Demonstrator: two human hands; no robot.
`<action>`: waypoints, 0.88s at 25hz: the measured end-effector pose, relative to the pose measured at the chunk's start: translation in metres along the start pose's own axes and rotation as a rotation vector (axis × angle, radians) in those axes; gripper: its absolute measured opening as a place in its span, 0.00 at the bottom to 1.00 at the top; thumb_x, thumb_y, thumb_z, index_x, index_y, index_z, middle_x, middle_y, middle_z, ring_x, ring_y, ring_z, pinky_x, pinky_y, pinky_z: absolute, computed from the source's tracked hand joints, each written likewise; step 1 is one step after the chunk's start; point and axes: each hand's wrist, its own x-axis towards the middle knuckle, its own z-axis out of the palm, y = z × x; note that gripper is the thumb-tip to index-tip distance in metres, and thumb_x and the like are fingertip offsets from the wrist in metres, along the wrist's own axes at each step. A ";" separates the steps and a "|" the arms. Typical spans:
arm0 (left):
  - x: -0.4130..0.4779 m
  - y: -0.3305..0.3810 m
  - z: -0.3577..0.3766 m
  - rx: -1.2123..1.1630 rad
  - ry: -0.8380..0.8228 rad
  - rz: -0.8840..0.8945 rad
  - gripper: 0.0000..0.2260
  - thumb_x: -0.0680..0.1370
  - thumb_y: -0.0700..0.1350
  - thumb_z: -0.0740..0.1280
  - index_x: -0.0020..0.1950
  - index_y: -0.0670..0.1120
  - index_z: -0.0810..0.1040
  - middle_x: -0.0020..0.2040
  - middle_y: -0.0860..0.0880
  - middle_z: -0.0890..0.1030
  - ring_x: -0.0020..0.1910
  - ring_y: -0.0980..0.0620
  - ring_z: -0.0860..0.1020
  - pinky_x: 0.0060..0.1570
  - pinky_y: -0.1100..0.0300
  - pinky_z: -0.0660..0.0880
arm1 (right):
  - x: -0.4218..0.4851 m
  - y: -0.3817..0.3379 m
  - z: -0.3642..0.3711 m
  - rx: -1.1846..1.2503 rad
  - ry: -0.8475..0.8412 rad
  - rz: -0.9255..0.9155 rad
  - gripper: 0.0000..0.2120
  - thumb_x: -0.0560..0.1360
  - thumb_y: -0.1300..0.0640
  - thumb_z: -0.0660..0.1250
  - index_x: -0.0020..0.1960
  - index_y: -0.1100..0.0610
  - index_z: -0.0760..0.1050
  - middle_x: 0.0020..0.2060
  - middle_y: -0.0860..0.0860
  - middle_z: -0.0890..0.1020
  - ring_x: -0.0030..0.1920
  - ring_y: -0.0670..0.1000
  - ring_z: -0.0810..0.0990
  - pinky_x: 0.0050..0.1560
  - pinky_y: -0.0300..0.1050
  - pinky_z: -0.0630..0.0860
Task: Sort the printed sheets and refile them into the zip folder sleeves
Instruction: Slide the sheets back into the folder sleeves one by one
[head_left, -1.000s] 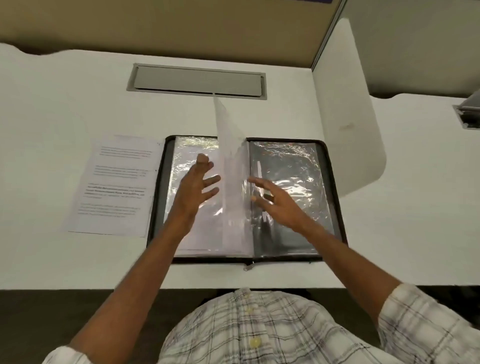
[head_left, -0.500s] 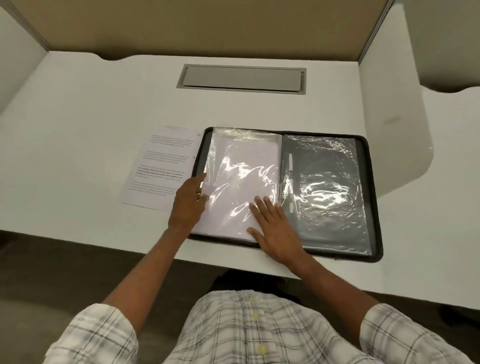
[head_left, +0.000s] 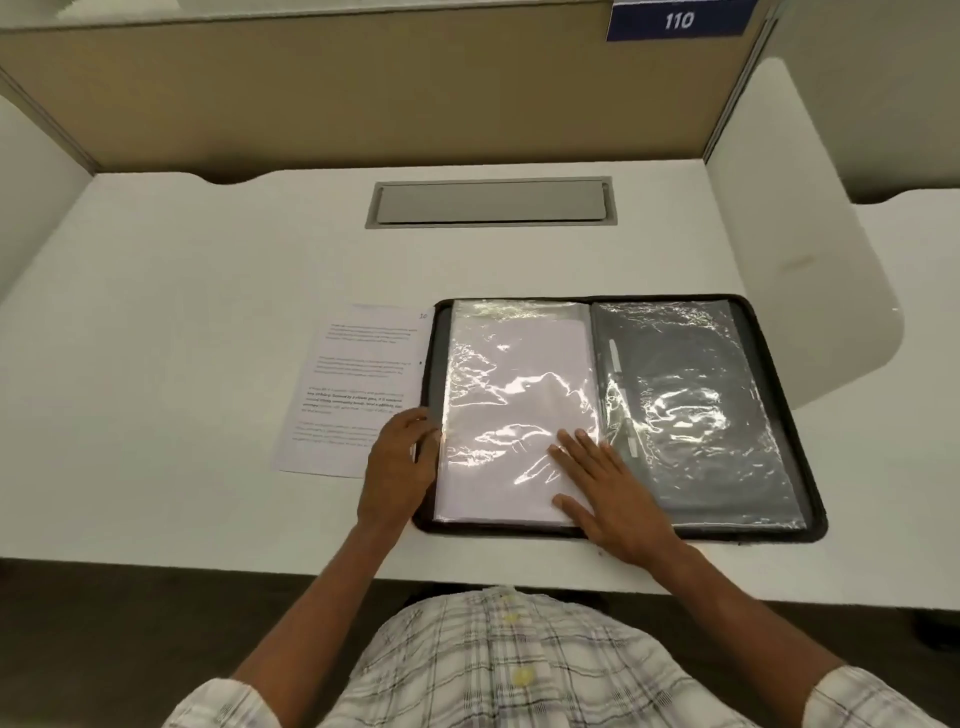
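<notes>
Head view.
A: Where is the zip folder (head_left: 435, 364)?
B: Open on the bench (head_left: 208, 364), with a loose printed sheet (head_left: 358, 384) just beside its left edge.
A: Hands?
B: The right hand (head_left: 608, 493) is flat, fingers straight, pressing the left sleeve (head_left: 519, 322) over a white sheet (head_left: 514, 374). The left hand (head_left: 400, 467) is curled at the folder's left edge. Cannot tell whether its grip pinches anything.

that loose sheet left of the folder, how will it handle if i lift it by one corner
Probably floppy: the sheet looks like a single thin page lying flat on the desk, so it should droop from a corner. Likely very light, and it may slide on the smooth white top when pushed.
</notes>
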 end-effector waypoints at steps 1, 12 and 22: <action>0.007 -0.010 -0.013 -0.057 0.048 -0.027 0.10 0.81 0.43 0.71 0.62 0.47 0.84 0.64 0.50 0.81 0.64 0.52 0.77 0.69 0.56 0.71 | 0.000 -0.004 0.001 0.007 0.023 0.029 0.30 0.85 0.38 0.50 0.83 0.50 0.53 0.83 0.47 0.49 0.83 0.48 0.44 0.82 0.55 0.48; 0.084 -0.152 -0.112 0.202 -0.123 -0.362 0.41 0.73 0.53 0.79 0.80 0.42 0.65 0.75 0.41 0.69 0.74 0.38 0.65 0.72 0.42 0.64 | 0.146 -0.174 0.027 0.061 0.113 -0.083 0.24 0.78 0.51 0.71 0.73 0.57 0.74 0.71 0.56 0.76 0.69 0.56 0.75 0.69 0.52 0.72; 0.107 -0.146 -0.130 -0.227 -0.111 -0.473 0.20 0.74 0.62 0.75 0.57 0.48 0.82 0.52 0.48 0.85 0.53 0.45 0.84 0.52 0.50 0.80 | 0.169 -0.186 0.044 -0.013 -0.113 -0.164 0.22 0.77 0.54 0.73 0.68 0.60 0.75 0.73 0.59 0.72 0.71 0.59 0.72 0.77 0.56 0.65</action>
